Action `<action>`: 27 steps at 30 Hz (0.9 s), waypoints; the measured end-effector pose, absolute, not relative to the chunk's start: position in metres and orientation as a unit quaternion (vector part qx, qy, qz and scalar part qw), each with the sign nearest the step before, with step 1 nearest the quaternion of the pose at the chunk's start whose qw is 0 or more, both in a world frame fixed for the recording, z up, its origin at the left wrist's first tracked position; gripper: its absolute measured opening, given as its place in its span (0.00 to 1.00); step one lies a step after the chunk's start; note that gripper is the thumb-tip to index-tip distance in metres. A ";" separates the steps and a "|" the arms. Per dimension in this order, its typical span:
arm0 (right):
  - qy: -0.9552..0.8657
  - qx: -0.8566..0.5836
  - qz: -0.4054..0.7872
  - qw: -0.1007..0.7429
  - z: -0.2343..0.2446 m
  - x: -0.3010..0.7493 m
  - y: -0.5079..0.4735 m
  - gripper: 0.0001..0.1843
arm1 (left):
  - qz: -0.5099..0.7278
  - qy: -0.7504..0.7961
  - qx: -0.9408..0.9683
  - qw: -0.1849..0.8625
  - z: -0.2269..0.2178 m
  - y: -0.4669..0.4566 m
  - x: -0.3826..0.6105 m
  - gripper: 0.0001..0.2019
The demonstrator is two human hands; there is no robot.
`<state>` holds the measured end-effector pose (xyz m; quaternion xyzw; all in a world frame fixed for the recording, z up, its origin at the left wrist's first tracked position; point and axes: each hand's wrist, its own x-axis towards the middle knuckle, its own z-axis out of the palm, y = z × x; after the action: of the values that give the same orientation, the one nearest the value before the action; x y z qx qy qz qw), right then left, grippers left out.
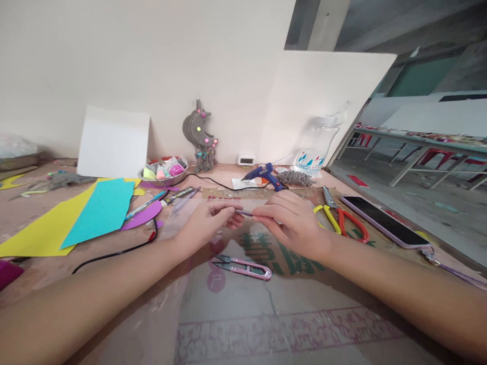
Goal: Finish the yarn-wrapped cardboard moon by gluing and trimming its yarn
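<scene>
Thin purple-grey stick [245,213]: held level just above the worktop [34,274], mid-frame, one end in each hand.

Left hand [207,223]: fingers [233,218] pinched shut on the stick's left end.

Right hand [294,223]: fingers [262,217] closed on the right end, knuckles up.

Under both hands: brown cardboard sheet with green print [289,263]. On it, nearer the person, pink-handled thread snips [243,267] lie flat, apart from the hands.

Just right of the right hand: yellow-handled metal tool [330,215] and red-handled tool [353,227], lying together. Beyond them, a dark phone in a lilac case [384,225].

Behind the hands: blue glue gun [262,175], with a black cable [114,251] running left past the left forearm. Grey cord bundle [296,178] and clear plastic jar [317,147] stand near the gun.

Far left: teal felt sheet [101,210] overlapping a yellow felt sheet [38,233].
</scene>
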<state>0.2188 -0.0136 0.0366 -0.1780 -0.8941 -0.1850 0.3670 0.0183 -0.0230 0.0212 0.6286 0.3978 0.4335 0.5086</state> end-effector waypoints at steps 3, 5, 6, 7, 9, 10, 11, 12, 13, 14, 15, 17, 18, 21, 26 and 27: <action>-0.888 -0.187 -0.181 0.379 0.037 0.218 -0.012 0.03 | 0.429 0.398 0.636 0.503 0.022 -0.024 0.018 0.15; -0.886 -0.189 -0.184 0.381 0.036 0.218 -0.012 0.03 | 0.430 0.403 0.642 0.491 0.021 -0.023 0.018 0.15; -0.886 -0.189 -0.186 0.380 0.036 0.219 -0.012 0.03 | 0.430 0.405 0.642 0.489 0.021 -0.023 0.018 0.15; -0.887 -0.188 -0.187 0.379 0.036 0.219 -0.012 0.03 | 0.429 0.407 0.641 0.489 0.020 -0.022 0.018 0.15; -0.888 -0.187 -0.186 0.378 0.036 0.219 -0.011 0.03 | 0.427 0.410 0.639 0.491 0.019 -0.022 0.018 0.15; -0.888 -0.187 -0.186 0.378 0.036 0.219 -0.011 0.03 | 0.426 0.411 0.640 0.490 0.019 -0.022 0.019 0.15; -0.887 -0.186 -0.186 0.379 0.036 0.218 -0.011 0.03 | 0.425 0.412 0.643 0.487 0.019 -0.022 0.019 0.15; -0.886 -0.185 -0.186 0.381 0.036 0.218 -0.011 0.03 | 0.423 0.413 0.646 0.483 0.020 -0.022 0.019 0.15; -0.885 -0.184 -0.186 0.385 0.036 0.218 -0.011 0.03 | 0.422 0.412 0.651 0.479 0.020 -0.022 0.019 0.15; -0.885 -0.182 -0.185 0.388 0.036 0.218 -0.010 0.03 | 0.420 0.411 0.654 0.475 0.021 -0.023 0.020 0.15; -0.884 -0.181 -0.184 0.390 0.036 0.218 -0.011 0.03 | 0.419 0.412 0.657 0.472 0.021 -0.023 0.020 0.15; -0.886 -0.182 -0.180 0.387 0.037 0.217 -0.011 0.03 | 0.419 0.414 0.662 0.464 0.022 -0.024 0.019 0.15; -0.887 -0.183 -0.179 0.385 0.037 0.217 -0.012 0.03 | 0.420 0.413 0.664 0.461 0.023 -0.025 0.019 0.15; -0.887 -0.193 -0.168 0.383 0.038 0.216 -0.014 0.03 | 0.429 0.408 0.659 0.463 0.024 -0.026 0.019 0.15; -0.854 -0.280 -0.050 0.435 0.042 0.214 -0.013 0.04 | 0.441 0.384 0.640 0.499 0.022 -0.025 0.018 0.17; -0.838 -0.311 -0.008 0.448 0.043 0.214 -0.012 0.05 | 0.439 0.383 0.644 0.496 0.021 -0.025 0.017 0.17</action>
<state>0.2140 -0.0116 0.0427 -0.3113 -0.8381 -0.0075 0.4479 0.0171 -0.0250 0.0211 0.6440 0.3831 0.4386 0.4961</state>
